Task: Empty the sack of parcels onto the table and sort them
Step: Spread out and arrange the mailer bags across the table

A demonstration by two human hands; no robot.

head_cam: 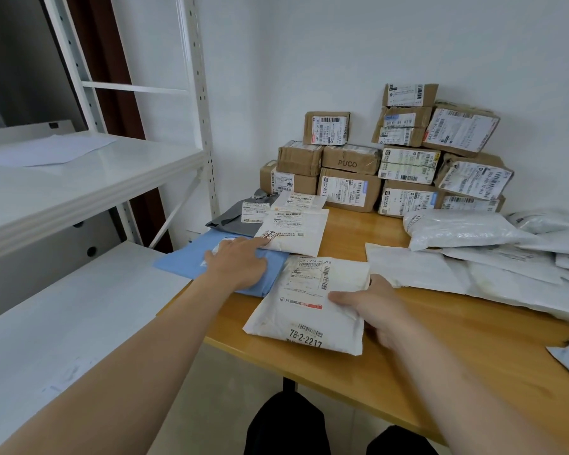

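White mailer (309, 300), near side of the boxes (391, 165), looks light and floppy, so grab an edge. Right hand (375, 307) pinches its side; left hand (240, 264) lies flat on the blue mailer (184, 257) beside it.

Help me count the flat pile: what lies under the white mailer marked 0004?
The white mailer overlaps a gray mailer and a blue mailer; a second white mailer pokes out behind it. Anything fully beneath is hidden.

At nine o'clock we see a white metal shelving rack (79, 192), a loose sheet of paper (56, 149) lying on its upper shelf. At eleven o'clock a dark brown strip (102, 44) shows behind it; a white wall (309, 44) fills twelve o'clock.
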